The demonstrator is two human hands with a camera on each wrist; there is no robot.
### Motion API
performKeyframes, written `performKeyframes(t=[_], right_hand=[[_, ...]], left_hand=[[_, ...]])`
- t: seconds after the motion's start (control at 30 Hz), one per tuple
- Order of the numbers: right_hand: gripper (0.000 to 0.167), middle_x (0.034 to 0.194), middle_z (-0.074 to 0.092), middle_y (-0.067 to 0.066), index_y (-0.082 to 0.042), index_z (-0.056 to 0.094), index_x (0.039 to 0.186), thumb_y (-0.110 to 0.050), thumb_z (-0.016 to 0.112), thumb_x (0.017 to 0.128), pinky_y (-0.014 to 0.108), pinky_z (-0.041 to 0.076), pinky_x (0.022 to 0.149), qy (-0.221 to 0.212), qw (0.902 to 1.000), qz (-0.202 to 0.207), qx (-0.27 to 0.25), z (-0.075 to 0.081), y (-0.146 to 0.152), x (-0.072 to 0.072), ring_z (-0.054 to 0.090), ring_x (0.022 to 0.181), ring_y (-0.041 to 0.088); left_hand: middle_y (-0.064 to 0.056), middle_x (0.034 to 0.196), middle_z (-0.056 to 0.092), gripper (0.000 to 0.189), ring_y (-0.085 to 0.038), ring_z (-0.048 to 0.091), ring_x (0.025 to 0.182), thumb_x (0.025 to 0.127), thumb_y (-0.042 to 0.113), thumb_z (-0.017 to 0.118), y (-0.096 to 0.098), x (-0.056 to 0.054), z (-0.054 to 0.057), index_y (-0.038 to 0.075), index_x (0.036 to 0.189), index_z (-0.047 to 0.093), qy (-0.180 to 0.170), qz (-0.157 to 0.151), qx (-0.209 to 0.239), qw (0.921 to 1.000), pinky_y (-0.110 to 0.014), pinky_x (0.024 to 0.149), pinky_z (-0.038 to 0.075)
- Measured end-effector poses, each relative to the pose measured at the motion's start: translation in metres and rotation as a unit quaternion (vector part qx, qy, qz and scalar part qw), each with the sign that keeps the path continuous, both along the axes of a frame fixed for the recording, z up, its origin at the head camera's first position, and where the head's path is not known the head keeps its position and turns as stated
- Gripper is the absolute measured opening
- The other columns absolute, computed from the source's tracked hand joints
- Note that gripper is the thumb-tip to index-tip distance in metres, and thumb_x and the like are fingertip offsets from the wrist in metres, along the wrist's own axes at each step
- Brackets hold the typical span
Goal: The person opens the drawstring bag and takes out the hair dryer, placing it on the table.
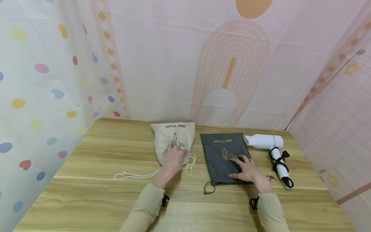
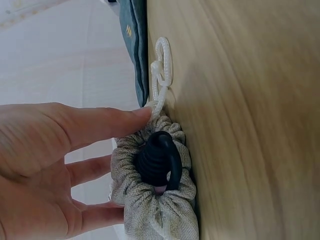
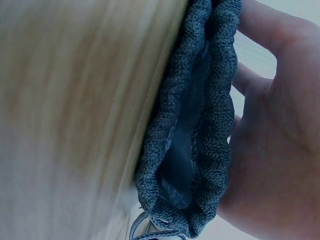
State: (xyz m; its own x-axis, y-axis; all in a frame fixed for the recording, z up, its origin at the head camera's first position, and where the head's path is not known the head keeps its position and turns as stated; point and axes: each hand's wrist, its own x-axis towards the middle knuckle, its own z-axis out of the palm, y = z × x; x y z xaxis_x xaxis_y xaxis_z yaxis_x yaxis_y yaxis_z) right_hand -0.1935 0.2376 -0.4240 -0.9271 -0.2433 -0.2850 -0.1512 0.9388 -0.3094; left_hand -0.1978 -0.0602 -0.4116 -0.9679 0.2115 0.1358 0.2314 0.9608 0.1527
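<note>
My left hand (image 1: 173, 158) lies on a beige drawstring bag (image 1: 160, 137) printed with "Hair Dryer" and a dryer drawing. In the left wrist view its fingers are extended over the gathered mouth, where a black ribbed cord end (image 2: 152, 160) pokes out; the rest of what is inside is hidden. My right hand (image 1: 246, 169) rests, fingers spread, on a flat dark grey drawstring bag (image 1: 210, 158) with yellow print. Its mouth gapes in the right wrist view, showing the lining (image 3: 182, 160). Right of that bag lies a white hair dryer (image 1: 265, 141), its black cord (image 1: 278, 160) wrapped around the handle.
White drawstrings (image 1: 139, 175) trail left and right of the beige bag. A grey cord loop (image 1: 209, 188) sticks out from the grey bag's near left corner. The wooden table (image 1: 87, 193) meets a patterned curtain (image 1: 162, 64) at the back and both sides.
</note>
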Motion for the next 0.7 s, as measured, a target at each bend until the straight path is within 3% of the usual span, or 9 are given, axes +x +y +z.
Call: performKeyframes(t=[0.37,0.53,0.7], right_hand=[[0.072,0.150,0.024,0.024,-0.015,0.042,0.143,-0.047,0.067,0.083,0.071,0.035,0.094,0.001,1.0000,0.002,-0.005,0.000,0.000,0.002,0.024,0.132,0.055],[0.072,0.150,0.023,0.025,-0.014,0.041,0.143,-0.046,0.066,0.084,0.071,0.034,0.096,-0.001,1.0000,0.002,-0.008,0.002,-0.001,0.005,0.022,0.134,0.055],[0.070,0.150,0.026,0.027,-0.012,0.041,0.143,-0.042,0.066,0.085,0.069,0.032,0.099,0.004,1.0000,0.003,-0.003,0.005,-0.005,0.007,0.024,0.134,0.055]], left_hand=[[-0.012,0.101,0.069,0.052,-0.040,0.054,0.105,0.063,-0.003,0.075,0.010,0.006,-0.001,0.016,0.111,0.070,0.012,-0.053,0.021,0.9983,-0.050,0.087,0.050],[-0.010,0.102,0.069,0.052,-0.039,0.054,0.104,0.062,0.003,0.081,0.010,0.009,-0.002,0.014,0.111,0.070,0.027,-0.085,0.027,0.9957,-0.050,0.082,0.052],[-0.010,0.107,0.069,0.050,-0.037,0.057,0.105,0.063,0.006,0.083,0.001,0.007,-0.006,0.010,0.111,0.069,0.043,-0.140,0.052,0.9878,-0.049,0.095,0.045]])
